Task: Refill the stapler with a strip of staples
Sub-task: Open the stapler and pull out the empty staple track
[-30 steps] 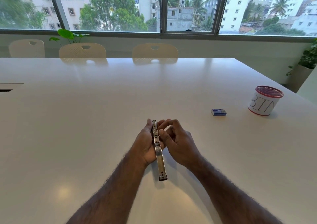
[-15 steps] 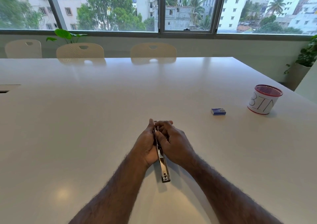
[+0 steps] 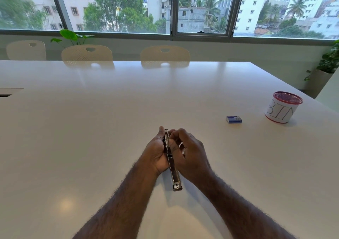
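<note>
A slim metal stapler (image 3: 174, 174) lies lengthwise between my hands, just above the white table (image 3: 91, 128), its near end pointing toward me. My left hand (image 3: 156, 152) cups its far half from the left. My right hand (image 3: 190, 154) is curled against it from the right, thumb and fingertips pressed on the far part. A thin pale sliver shows among the right fingers; I cannot tell whether it is a staple strip. A small blue staple box (image 3: 234, 119) lies on the table to the right, apart from both hands.
A white cup (image 3: 280, 110) with a red mesh rim, lettered BIN, stands at the right beyond the box. Three pale chairs (image 3: 165, 55) line the far table edge under the windows. A dark slot (image 3: 7, 92) sits at the table's left edge.
My right-hand fingers have closed in over the far half of the stapler, then shifted slightly. The stapler's near end has swung a little to the right.
</note>
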`<move>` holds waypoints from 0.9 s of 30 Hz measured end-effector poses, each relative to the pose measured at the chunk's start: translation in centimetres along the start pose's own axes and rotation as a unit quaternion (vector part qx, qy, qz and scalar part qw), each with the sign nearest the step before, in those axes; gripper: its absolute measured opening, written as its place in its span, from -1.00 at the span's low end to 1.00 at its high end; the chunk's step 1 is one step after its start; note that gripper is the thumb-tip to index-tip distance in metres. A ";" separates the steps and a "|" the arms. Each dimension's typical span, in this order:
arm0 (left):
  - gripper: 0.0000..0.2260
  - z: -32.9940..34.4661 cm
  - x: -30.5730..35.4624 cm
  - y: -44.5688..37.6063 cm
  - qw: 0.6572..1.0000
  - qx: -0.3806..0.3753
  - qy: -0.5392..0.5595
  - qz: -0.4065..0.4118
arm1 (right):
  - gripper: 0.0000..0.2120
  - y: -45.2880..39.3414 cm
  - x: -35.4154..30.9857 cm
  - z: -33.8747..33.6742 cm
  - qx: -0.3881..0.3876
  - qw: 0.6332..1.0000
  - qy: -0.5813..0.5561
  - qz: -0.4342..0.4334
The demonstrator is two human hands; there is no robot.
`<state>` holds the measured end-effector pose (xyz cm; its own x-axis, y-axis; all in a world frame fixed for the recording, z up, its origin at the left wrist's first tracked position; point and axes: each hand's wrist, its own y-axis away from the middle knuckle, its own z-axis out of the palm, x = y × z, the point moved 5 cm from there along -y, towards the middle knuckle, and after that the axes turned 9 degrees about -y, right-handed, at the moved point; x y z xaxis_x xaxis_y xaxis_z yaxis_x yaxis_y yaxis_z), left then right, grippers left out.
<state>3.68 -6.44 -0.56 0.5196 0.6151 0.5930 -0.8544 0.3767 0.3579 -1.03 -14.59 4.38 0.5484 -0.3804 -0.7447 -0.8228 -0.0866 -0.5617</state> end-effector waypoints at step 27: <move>-0.67 0.3 -0.3 0.9 0.997 0.021 -0.071 0.011 | -0.68 -0.1 2.8 0.0 -0.003 0.992 -0.029 0.122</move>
<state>2.73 -6.50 -0.16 0.4969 0.5184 0.6959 -0.8669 0.3320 0.3717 0.59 -15.68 2.37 0.3407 -0.3363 -0.8780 -0.9329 -0.0050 -0.3601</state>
